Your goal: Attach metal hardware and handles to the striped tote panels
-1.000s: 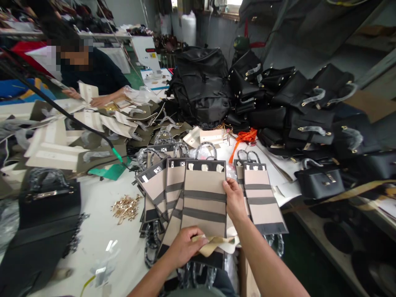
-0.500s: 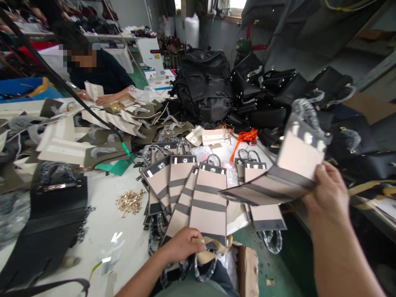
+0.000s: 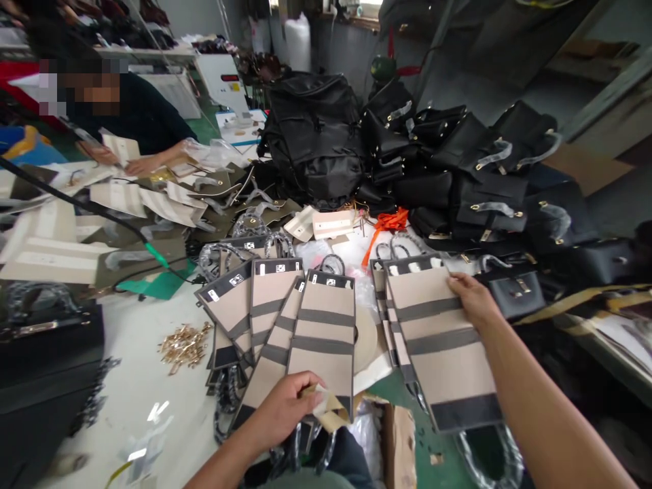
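Note:
My right hand (image 3: 471,297) grips the upper right edge of a beige panel with dark bands (image 3: 441,343), lying flat on top of the right-hand stack. My left hand (image 3: 285,411) pinches a crumpled piece of tan paper (image 3: 326,407) at the lower end of another banded panel (image 3: 323,336). More banded panels (image 3: 255,309) fan out to the left on the white table (image 3: 142,380).
A heap of black bags (image 3: 458,176) and a black backpack (image 3: 313,136) fill the far side. Gold metal fittings (image 3: 184,345) lie loose on the table. A black handbag (image 3: 45,360) stands at the left. A person (image 3: 127,119) works at the far left among flat panels. A cardboard box (image 3: 400,441) sits below.
My right hand lifted the top banded panel from the middle stack, swung it right through the air and laid it on the right-hand stack. My left hand stayed on the tan paper.

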A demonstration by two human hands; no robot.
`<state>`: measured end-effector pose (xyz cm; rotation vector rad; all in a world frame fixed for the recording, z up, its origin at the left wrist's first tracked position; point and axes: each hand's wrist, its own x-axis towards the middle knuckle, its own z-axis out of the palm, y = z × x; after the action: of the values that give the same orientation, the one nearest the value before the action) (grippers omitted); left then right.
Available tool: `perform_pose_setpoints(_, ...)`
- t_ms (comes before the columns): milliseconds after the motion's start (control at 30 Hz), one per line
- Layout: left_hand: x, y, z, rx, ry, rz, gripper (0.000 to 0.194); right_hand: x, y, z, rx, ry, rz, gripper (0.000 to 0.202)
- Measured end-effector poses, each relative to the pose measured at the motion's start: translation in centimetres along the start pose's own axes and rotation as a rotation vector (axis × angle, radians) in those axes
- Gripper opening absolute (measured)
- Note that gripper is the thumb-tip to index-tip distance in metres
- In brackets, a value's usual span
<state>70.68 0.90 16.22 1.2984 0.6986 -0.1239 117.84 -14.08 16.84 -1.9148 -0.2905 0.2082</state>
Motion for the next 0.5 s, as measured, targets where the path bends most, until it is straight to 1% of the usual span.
perform_pose_setpoints(67,0.0,0.5,0.4,-0.030,0.042,-0.030,0.046,0.1,3.8,3.8,-0.021,-0.042,0.062,0.038)
perform_pose_setpoints(100,0.0,0.7,0.5,-0.046,0.065,-0.044,0.047,0.2,5.5,5.3,-0.025,-0.052,0.090,0.038)
perform_pose_setpoints(167,0.1,1.0,0.8,-0.082,0.112,-0.056,0.049,0.8,8.2,7.0,-0.026,-0.054,0.129,0.041)
perform_pose_setpoints(233,0.4,1.2,1.0,-0.121,0.145,-0.050,0.049,1.9,9.9,7.2,-0.022,-0.061,0.151,0.048)
perform_pose_setpoints(333,1.0,1.2,1.3,-0.157,0.153,-0.054,0.049,4.2,10.8,5.8,-0.022,-0.061,0.141,0.059)
perform_pose_setpoints(433,1.5,0.9,1.5,-0.177,0.143,-0.056,0.050,6.4,11.1,4.6,-0.062,0.013,0.099,0.067)
perform_pose_setpoints(500,1.8,0.9,1.7,-0.187,0.136,-0.050,0.050,7.0,11.7,4.8,-0.120,0.074,0.070,0.065)
